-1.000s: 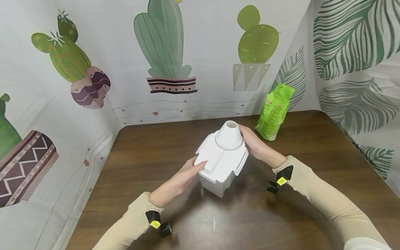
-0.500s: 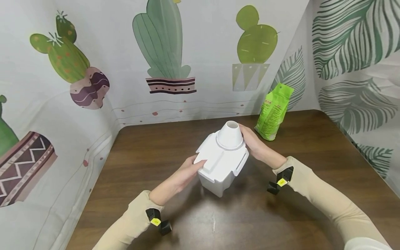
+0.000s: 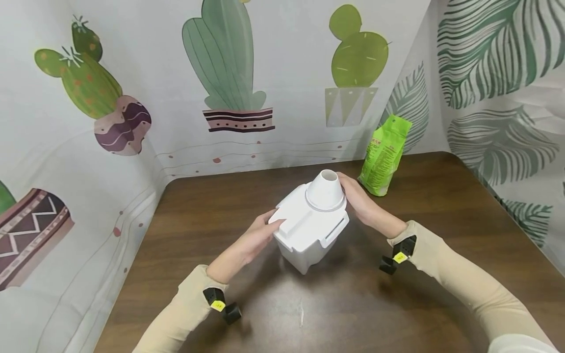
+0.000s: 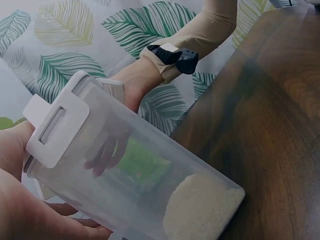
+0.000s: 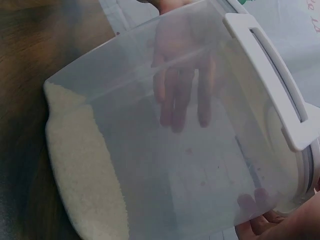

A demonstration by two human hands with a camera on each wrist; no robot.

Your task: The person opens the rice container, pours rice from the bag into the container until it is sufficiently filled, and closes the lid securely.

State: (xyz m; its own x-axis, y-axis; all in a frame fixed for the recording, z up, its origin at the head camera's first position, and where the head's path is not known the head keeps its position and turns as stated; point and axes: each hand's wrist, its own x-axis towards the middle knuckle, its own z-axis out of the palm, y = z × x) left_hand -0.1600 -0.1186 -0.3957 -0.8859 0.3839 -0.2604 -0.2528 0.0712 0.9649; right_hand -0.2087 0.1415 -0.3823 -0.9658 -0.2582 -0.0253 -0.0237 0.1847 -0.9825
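Between the left hand [image 3: 253, 238] and the right hand [image 3: 359, 201] we record one translucent container [image 3: 311, 223], held tilted above or on the counter [image 3: 198, 215]; we cannot tell whether its base touches. Both hands grip it. Left hand: thumb laid over the edge of the white lid [image 3: 300, 228], other fingers along the side wall just under it. Right hand: at the opposite side, close beside the cone-shaped spout [image 3: 325, 192], with its fingers seen hazily through the wall in the left wrist view.

The spout stands on the lid, nearer the right hand than the left; its round top is uncovered. We note a slotted white clip [image 3: 335, 231] on the lid's edge, on our side of the right hand. At the bottom of the container, well apart from the fingers, lie white grains [image 5: 87, 165], deeper toward one side.

Beyond the right hand we log a bright green bag [image 3: 385, 156], standing on the counter near the printed cloth [image 3: 291, 59]. Each wrist, just behind its hand, carries a black device over a beige sleeve.
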